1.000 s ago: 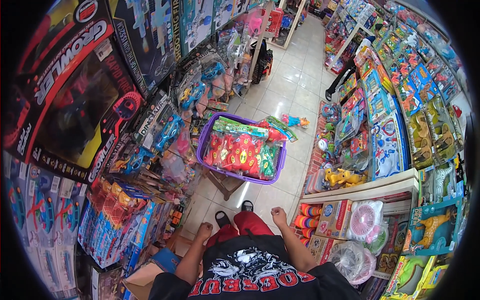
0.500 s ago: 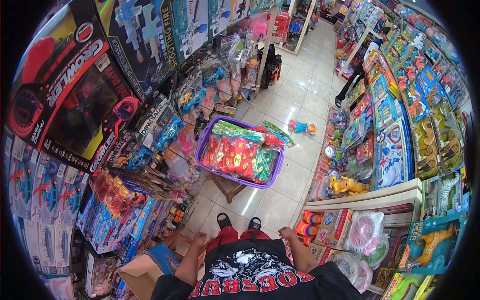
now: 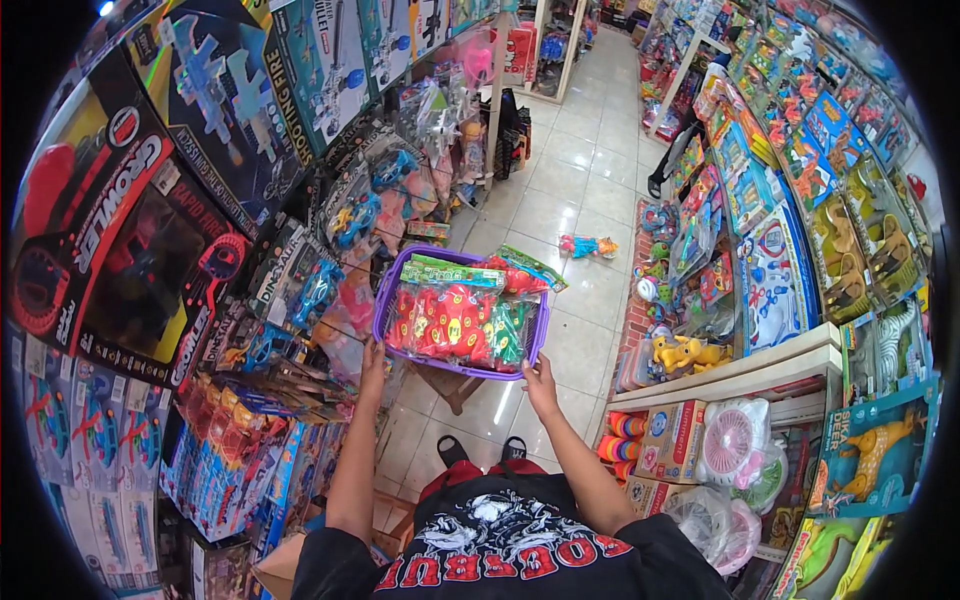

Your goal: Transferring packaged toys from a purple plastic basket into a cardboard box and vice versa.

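**Purple basket held over a toy-shop aisle**

The floor (image 3: pixel 585 150) is pale glossy tile, a narrow aisle running away between two packed walls of goods. On the left, big dark toy boxes (image 3: pixel 130 250) lean over hanging blister packs (image 3: pixel 350 215), with stacked blue cartons (image 3: pixel 95 430) lower down. On the right, wooden shelves (image 3: pixel 745 365) carry coloured boxes, a yellow toy animal (image 3: pixel 685 352) and, lower, a pink and white fan toy (image 3: pixel 728 440).

The left hand (image 3: pixel 372 358) is pressed against the near left edge of the purple basket (image 3: pixel 385 285); whether its fingers curl under the rim is hard to tell at this size. The right hand (image 3: pixel 540 374) is clasped on the basket's near right corner. The basket is a slotted plastic tub, rectangular, held out in front of the person above the aisle — beneath it shows the corner of a low wooden stool (image 3: pixel 450 385).

One basket, two hands on it. Inside lie red packets (image 3: pixel 445 325) pressed flat in clear wrap — perhaps three or four, the edges run together — plus two green packs (image 3: pixel 450 272), one along the far rim and one at the right side. A single loose toy (image 3: pixel 588 245) lies on the tiles beyond.
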A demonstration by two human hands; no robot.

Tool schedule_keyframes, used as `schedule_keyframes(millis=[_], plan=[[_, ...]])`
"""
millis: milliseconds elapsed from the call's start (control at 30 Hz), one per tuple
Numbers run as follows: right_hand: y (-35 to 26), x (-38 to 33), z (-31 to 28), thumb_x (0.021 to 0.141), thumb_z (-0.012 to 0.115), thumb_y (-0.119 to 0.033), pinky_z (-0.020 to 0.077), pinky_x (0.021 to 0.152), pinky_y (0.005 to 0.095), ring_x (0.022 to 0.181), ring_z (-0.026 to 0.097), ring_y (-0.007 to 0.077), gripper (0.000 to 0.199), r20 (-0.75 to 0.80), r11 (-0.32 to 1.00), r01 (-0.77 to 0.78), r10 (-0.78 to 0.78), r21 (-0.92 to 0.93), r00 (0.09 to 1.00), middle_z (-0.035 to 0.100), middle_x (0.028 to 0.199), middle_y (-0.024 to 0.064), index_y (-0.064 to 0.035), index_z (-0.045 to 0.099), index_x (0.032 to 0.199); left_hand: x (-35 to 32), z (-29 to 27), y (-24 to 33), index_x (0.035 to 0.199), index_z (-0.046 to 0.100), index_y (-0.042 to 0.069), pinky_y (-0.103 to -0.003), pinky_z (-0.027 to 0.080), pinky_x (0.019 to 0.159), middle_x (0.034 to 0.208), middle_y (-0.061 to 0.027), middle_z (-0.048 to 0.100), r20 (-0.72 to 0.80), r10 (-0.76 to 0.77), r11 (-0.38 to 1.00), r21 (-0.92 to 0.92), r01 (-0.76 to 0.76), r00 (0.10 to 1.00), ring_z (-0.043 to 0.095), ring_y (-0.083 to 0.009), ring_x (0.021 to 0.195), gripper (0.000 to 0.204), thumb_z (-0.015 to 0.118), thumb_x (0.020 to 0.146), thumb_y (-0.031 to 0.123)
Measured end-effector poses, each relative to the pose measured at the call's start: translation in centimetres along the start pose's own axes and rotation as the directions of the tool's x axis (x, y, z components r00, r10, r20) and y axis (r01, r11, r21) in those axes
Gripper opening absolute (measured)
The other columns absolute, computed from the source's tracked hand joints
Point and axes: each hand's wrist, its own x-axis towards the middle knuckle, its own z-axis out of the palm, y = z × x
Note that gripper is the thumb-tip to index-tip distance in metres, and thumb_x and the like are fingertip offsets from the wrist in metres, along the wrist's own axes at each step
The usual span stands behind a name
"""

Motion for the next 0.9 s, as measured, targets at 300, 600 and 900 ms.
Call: schedule_keyframes(millis=[300,600,900], plan=[[0.2,2.9,-1.8,0.084,0.067,-0.019,0.0516,0.061,0.0300,0.076,0.062,0.0170,0.059,0.017,0.980,0.040,-0.037,-0.195,0.999,0.059,0.114,0.0149,-0.0015,0.041,0.134,3.0,-0.3,0.4,0.137,0.040,0.011,-0.027,0.046,0.066,0.110,-0.0033,0.053,0.007,0.054,0.999,-0.008,-0.054,0.999,0.055,-0.0116,0.085,0.056,0.051,0.096,0.047],[0.3,8.6,-2.9,0.085,0.068,-0.022,0.0499,0.076,0.0312,0.086,0.061,0.0173,0.043,0.068,0.996,0.021,-0.015,-0.084,0.998,0.064,0.102,0.0105,0.0000,0.054,0.119,8.3,2.5,1.6,0.101,0.051,0.006,-0.028,0.039,0.075,0.089,-0.0022,0.050,-0.141,0.212,0.965,0.188,-0.184,0.967,0.044,-0.0131,0.083,0.029,0.058,0.095,0.034],[0.6,16.7,-13.1,0.079,0.063,-0.009,0.0492,0.081,0.0320,0.091,0.061,0.0188,0.036,0.058,0.990,-0.136,0.133,0.043,0.989,0.064,0.100,0.0115,0.0015,0.057,0.114,6.9,15.2,6.1,0.100,0.051,0.005,-0.027,0.038,0.079,0.093,-0.0028,0.051,-0.049,0.253,0.954,0.180,-0.241,0.966,0.045,-0.0120,0.086,0.020,0.059,0.094,0.022]])
